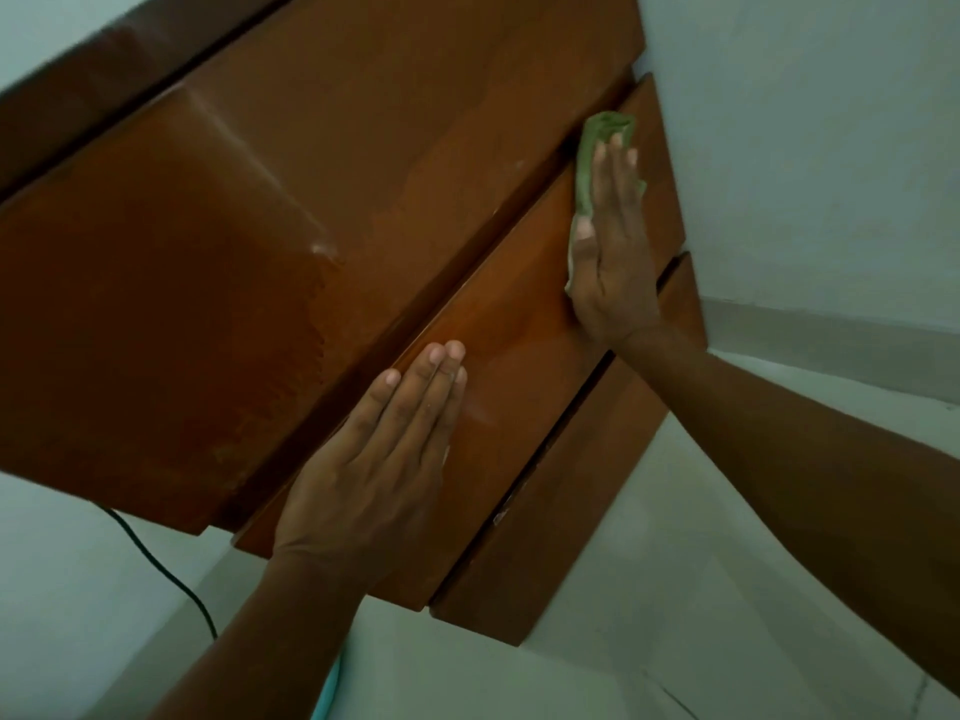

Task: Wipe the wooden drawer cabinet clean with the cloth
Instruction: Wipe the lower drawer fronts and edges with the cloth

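We press the green cloth (597,163) flat under our right hand (610,252), fingers straight and together, pinning it against the upper drawer front (509,324) of the wooden cabinet (260,252) rather than gripping it. Our left hand (379,459) lies open and empty on the same drawer front, likely to keep the drawer shut and steady. Beyond the fingertips the drawer's end edge and the wall (805,122) are close, so open room lies back toward the left hand.
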`<move>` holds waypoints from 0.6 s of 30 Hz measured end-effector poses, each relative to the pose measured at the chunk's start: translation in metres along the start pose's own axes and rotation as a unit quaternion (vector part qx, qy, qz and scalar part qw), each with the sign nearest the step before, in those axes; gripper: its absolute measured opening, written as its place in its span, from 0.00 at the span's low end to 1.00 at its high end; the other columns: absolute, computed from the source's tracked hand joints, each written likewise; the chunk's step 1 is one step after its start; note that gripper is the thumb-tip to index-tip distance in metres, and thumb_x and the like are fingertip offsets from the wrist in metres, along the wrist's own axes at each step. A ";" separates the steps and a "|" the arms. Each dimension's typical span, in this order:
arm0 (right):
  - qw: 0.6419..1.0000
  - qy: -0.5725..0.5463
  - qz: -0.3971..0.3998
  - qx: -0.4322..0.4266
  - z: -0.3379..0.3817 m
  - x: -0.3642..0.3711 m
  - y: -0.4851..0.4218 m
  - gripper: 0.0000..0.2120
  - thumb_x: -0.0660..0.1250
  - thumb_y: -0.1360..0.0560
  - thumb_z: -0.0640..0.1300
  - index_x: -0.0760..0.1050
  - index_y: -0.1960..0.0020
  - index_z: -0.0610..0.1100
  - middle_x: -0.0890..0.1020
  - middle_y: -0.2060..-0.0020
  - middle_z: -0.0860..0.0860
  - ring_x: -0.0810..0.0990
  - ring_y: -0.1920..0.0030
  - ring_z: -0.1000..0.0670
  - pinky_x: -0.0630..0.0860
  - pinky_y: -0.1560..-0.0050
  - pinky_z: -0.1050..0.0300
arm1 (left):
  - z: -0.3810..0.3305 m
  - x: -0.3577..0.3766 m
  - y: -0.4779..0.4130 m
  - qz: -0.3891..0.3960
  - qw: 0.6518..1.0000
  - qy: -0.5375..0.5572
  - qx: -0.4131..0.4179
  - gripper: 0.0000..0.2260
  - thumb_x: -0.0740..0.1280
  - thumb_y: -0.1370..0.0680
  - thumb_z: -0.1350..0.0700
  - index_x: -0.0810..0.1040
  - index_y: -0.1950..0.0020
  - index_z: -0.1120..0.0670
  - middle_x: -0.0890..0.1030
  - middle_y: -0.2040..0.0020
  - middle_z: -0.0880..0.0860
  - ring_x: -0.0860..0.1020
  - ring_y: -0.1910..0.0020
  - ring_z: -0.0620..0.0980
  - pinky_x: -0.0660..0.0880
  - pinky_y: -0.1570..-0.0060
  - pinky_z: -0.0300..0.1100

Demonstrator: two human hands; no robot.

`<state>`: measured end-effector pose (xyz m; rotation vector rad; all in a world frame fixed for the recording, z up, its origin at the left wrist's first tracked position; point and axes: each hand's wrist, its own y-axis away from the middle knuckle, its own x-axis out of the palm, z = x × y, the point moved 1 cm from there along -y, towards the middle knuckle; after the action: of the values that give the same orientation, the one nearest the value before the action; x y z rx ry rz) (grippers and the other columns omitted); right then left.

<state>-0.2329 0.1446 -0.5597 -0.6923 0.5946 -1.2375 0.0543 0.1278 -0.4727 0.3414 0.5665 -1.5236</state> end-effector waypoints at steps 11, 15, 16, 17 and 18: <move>0.949 -0.018 -0.061 0.309 -0.016 -0.020 -0.010 0.23 0.53 0.20 0.35 0.68 0.26 0.40 0.75 0.31 0.44 0.73 0.31 0.46 0.66 0.29 0.60 | -0.001 0.001 0.001 0.012 1.000 -0.004 -0.009 0.29 0.43 0.14 0.50 0.47 0.17 0.65 0.46 0.16 0.64 0.46 0.16 0.59 0.42 0.18 0.54; 0.949 -0.049 -0.040 0.310 0.013 -0.032 0.019 0.22 0.55 0.20 0.35 0.71 0.28 0.44 0.77 0.32 0.45 0.76 0.32 0.47 0.69 0.29 0.58 | -0.013 0.003 0.006 0.027 0.996 0.078 -0.030 0.30 0.51 0.15 0.49 0.52 0.17 0.64 0.51 0.16 0.63 0.50 0.16 0.58 0.46 0.18 0.53; 0.955 -0.058 -0.027 0.290 0.024 -0.035 0.027 0.22 0.55 0.20 0.32 0.71 0.27 0.42 0.76 0.31 0.44 0.74 0.31 0.48 0.68 0.28 0.59 | -0.020 0.004 0.012 0.033 0.993 0.104 -0.035 0.31 0.53 0.16 0.49 0.53 0.17 0.63 0.54 0.16 0.62 0.52 0.16 0.58 0.49 0.19 0.53; 0.962 -0.066 -0.009 0.264 0.036 -0.037 0.034 0.22 0.56 0.20 0.31 0.71 0.27 0.40 0.75 0.30 0.44 0.73 0.30 0.48 0.67 0.27 0.57 | -0.030 0.005 0.019 0.041 0.990 0.126 -0.038 0.31 0.54 0.17 0.48 0.54 0.17 0.62 0.55 0.17 0.62 0.54 0.17 0.58 0.52 0.20 0.54; 0.969 -0.068 0.007 0.236 0.048 -0.038 0.042 0.22 0.56 0.20 0.30 0.70 0.27 0.39 0.75 0.29 0.43 0.72 0.29 0.47 0.67 0.26 0.54 | -0.040 0.006 0.029 0.053 0.987 0.145 -0.042 0.31 0.55 0.17 0.47 0.55 0.17 0.61 0.57 0.17 0.61 0.55 0.17 0.58 0.53 0.21 0.54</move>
<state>-0.1797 0.1967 -0.5584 -0.3662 0.1765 -1.2459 0.0769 0.1454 -0.5128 0.5252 0.8262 -1.3525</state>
